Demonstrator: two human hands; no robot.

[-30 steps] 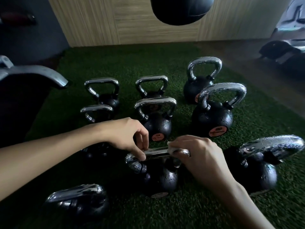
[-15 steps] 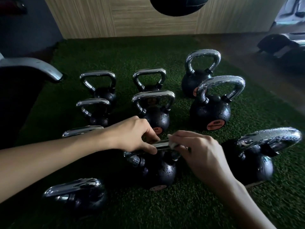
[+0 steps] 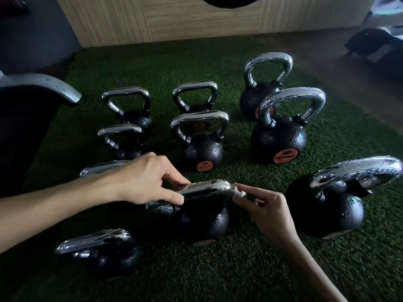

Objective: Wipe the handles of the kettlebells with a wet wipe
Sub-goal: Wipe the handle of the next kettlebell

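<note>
L-side kettlebells (image 3: 102,256): handles looked dry; wiped or not, can't tell.
L hand (image 3: 144,179): thumb + fingers pinched left end of handle (image 3: 207,188), steadying it.
Front-mid kettlebell (image 3: 205,225): on turf (image 3: 239,271), handle mid-wipe.
Wet wipe (image 3: 238,194): small wad on handle's right corner.
R hand (image 3: 268,210): fingertips pinched wipe.
R-side kettlebells (image 3: 279,140): handles beaded w/ droplets, prob. not done.
</note>
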